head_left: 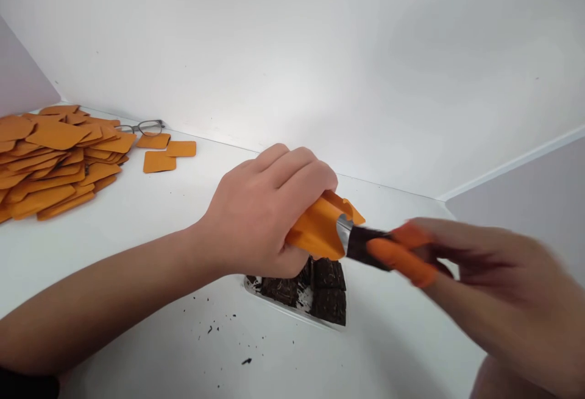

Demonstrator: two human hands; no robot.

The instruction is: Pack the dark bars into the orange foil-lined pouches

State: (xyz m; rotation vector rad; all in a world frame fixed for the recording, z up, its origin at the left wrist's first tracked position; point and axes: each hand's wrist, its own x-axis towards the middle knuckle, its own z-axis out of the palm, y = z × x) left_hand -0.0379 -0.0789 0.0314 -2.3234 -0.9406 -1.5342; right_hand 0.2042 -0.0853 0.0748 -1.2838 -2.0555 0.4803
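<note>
My left hand is closed round an orange packet, whose opened mouth faces right and shows a silvery lining. My right hand wears orange covers on the thumb and a finger, and is somewhat blurred. Between those fingertips it pinches a flat dark brown piece. The piece's left end meets the packet's mouth; how far it reaches inside I cannot tell. Below the left hand, a shallow clear tray on the table holds several dark brown blocks, partly hidden by that hand.
A large heap of flat orange packets lies at the left, with a few loose packets beside it. Eyeglasses rest behind these, near the white wall. Dark crumbs are scattered on the white table.
</note>
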